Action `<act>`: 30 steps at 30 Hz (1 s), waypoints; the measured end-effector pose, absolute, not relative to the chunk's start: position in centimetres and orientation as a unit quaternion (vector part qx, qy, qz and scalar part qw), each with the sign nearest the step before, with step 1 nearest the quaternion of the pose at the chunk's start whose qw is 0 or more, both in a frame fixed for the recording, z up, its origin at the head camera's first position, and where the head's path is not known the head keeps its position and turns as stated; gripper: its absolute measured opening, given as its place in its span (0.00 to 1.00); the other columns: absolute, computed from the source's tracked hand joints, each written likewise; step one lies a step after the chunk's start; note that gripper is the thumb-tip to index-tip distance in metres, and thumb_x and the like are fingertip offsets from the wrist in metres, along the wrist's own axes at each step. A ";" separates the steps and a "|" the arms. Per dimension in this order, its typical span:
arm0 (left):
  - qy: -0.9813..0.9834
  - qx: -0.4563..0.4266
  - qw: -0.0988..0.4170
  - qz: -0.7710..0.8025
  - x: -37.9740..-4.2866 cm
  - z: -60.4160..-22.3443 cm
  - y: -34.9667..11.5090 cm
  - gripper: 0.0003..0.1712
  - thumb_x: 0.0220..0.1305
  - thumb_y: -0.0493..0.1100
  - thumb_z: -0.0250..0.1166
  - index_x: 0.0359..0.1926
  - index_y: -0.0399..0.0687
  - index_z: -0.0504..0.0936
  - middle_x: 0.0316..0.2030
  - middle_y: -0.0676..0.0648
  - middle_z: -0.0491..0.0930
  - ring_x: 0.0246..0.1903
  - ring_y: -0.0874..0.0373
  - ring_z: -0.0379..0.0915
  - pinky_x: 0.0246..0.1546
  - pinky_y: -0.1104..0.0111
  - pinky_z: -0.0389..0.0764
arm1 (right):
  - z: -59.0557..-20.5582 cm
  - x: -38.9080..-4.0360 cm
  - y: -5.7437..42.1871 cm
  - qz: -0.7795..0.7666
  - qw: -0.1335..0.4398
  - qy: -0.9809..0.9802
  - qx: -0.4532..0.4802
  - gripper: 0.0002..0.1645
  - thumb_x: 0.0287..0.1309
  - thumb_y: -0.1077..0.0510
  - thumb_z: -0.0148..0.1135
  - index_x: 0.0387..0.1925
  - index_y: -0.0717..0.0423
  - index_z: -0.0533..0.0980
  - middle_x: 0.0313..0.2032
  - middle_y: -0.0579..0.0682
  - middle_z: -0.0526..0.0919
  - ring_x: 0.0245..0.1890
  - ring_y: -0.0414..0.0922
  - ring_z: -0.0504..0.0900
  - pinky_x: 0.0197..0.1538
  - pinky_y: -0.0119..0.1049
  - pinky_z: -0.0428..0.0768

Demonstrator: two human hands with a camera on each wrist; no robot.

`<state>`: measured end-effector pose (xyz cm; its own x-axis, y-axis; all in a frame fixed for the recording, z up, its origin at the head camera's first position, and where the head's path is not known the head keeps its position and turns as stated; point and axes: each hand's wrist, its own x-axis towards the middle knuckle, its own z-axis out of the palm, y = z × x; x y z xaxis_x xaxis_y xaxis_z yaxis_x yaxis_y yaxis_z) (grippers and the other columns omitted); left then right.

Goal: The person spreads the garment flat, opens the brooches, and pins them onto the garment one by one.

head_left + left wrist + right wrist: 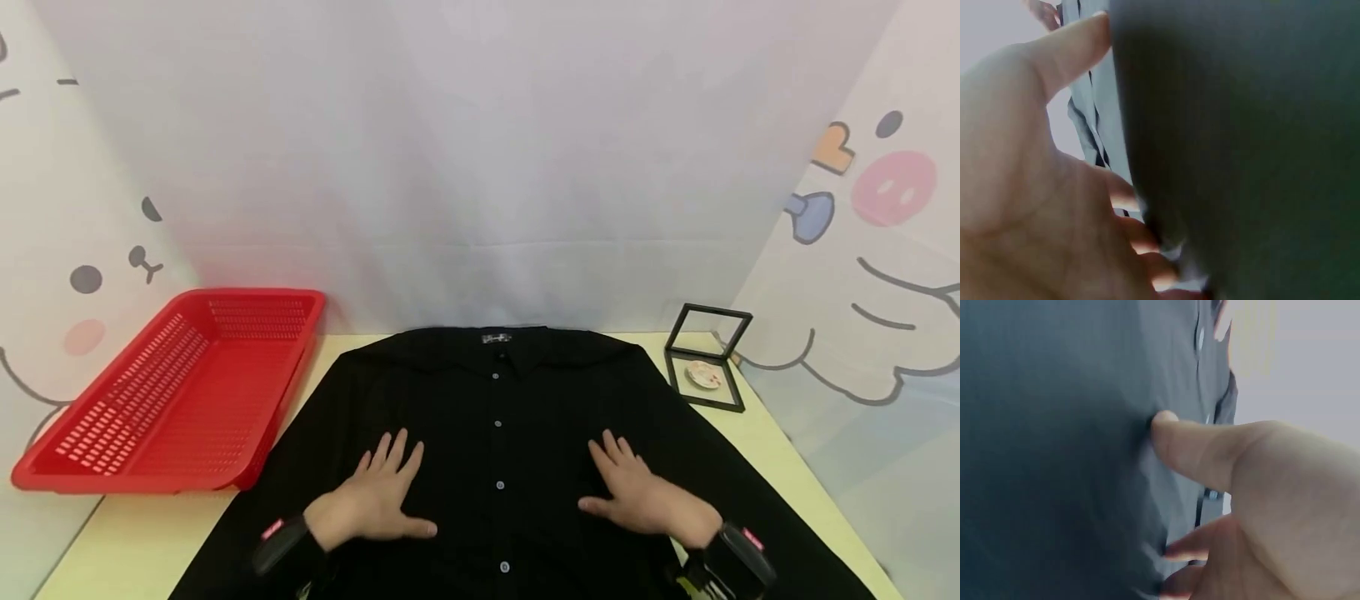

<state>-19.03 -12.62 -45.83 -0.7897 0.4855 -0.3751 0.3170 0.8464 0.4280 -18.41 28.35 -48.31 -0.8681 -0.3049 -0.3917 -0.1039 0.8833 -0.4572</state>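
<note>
A black button-up shirt lies spread front side up, its collar at the far side and its sleeves slanting out toward me. My left hand rests on the left front panel, fingers spread and thumb pointing at the button line. On the right front panel my right hand lies in much the same way, fingers extended. The left wrist view shows the left thumb and fingertips right at the cloth. In the right wrist view the right thumb presses a small dent into the fabric.
A red plastic basket with perforated sides stands at the left. At the back right, a black hinged frame stands propped with a small round pale item in it. The pale yellow table shows around the shirt; white curtains stand behind.
</note>
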 end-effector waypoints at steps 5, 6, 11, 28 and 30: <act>0.929 0.187 0.255 0.191 -16.6 -46.4 -13.8 0.68 0.53 0.77 0.70 0.82 0.48 0.50 0.82 0.34 0.40 0.79 0.28 0.36 0.70 0.26 0.46 | -49.5 -16.2 28.7 -0.262 0.223 0.932 -0.115 0.66 0.58 0.22 0.61 0.80 0.60 0.53 0.81 0.68 0.40 0.79 0.73 0.37 0.73 0.76 0.44; 0.930 0.182 0.253 0.192 -16.3 -46.5 -14.0 0.69 0.52 0.77 0.70 0.82 0.48 0.51 0.82 0.35 0.40 0.79 0.28 0.36 0.69 0.25 0.46 | -49.5 -15.9 28.9 -0.270 0.216 0.932 -0.110 0.65 0.58 0.23 0.62 0.80 0.61 0.54 0.81 0.68 0.41 0.79 0.72 0.38 0.73 0.76 0.44; 0.935 0.159 0.248 0.196 -15.4 -46.7 -15.0 0.71 0.48 0.78 0.72 0.82 0.49 0.53 0.81 0.33 0.41 0.79 0.26 0.38 0.69 0.27 0.50 | -48.5 -14.8 29.5 -0.292 0.205 0.930 -0.088 0.61 0.63 0.31 0.65 0.79 0.65 0.53 0.80 0.70 0.42 0.79 0.73 0.38 0.73 0.76 0.42; 0.975 0.087 0.083 0.186 -11.2 -44.6 -19.4 0.32 0.63 0.54 0.73 0.65 0.50 0.79 0.60 0.40 0.77 0.56 0.40 0.77 0.54 0.44 0.80 | -45.4 -10.4 34.7 -0.210 0.101 0.972 -0.026 0.33 0.65 0.46 0.69 0.61 0.65 0.77 0.57 0.66 0.81 0.54 0.65 0.82 0.51 0.56 0.83; 0.983 0.072 0.065 0.156 -11.0 -45.7 -20.7 0.37 0.65 0.54 0.72 0.70 0.44 0.74 0.64 0.31 0.73 0.56 0.31 0.76 0.50 0.40 0.80 | -45.8 -9.9 36.1 -0.176 0.098 0.980 -0.001 0.35 0.65 0.45 0.69 0.60 0.69 0.76 0.55 0.71 0.79 0.53 0.69 0.80 0.50 0.59 0.82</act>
